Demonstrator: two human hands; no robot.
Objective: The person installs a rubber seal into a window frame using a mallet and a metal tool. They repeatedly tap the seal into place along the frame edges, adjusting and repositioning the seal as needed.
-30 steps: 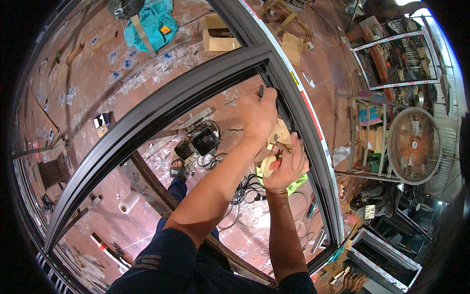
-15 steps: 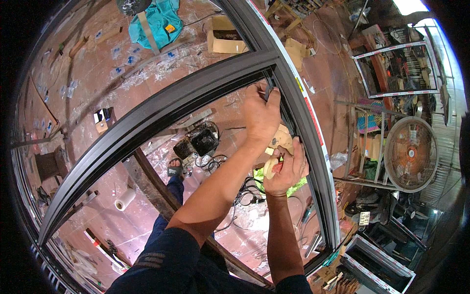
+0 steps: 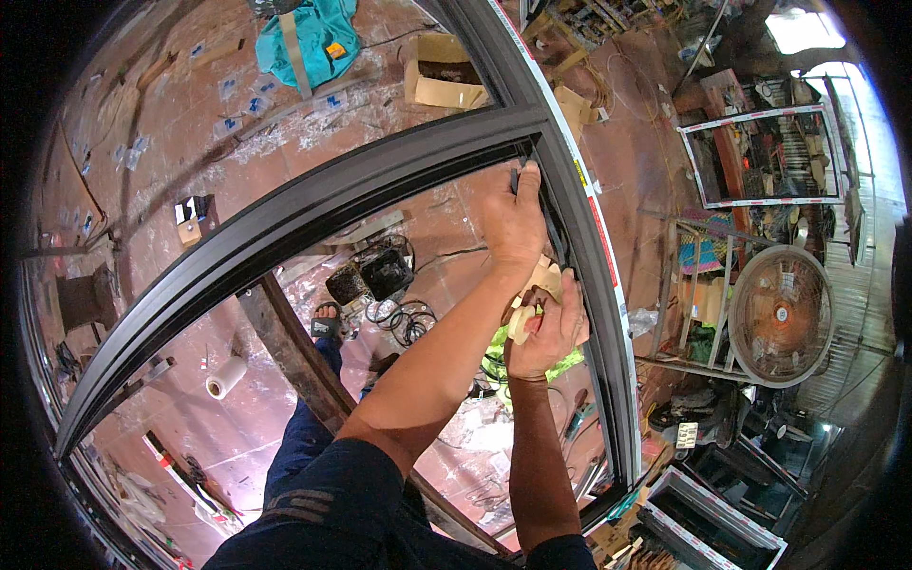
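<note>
A large dark grey metal frame [image 3: 313,187], like a window or door frame, spans the view, with a printed protective strip along its right outer side. My left hand [image 3: 514,226] is closed near the inner upper right corner, pinching a slim dark piece [image 3: 515,180] whose kind I cannot make out. Just below, my right hand [image 3: 549,334] is closed around a pale yellow roll of tape [image 3: 520,325]. Its fingertips reach the inner edge of the frame's right side. The fingers of my left hand are partly hidden behind its back.
A dark bar [image 3: 299,351] crosses beneath the frame. Below lie coiled black cables [image 3: 404,323], a white roll [image 3: 225,377] and an open cardboard box [image 3: 445,90]. On the right stand a big round fan [image 3: 782,315] and a smaller taped frame [image 3: 760,202].
The whole view has shifted slightly. My left hand remains by the corner with its fingers a little differently placed; my right hand keeps the roll of tape against the frame's side.
</note>
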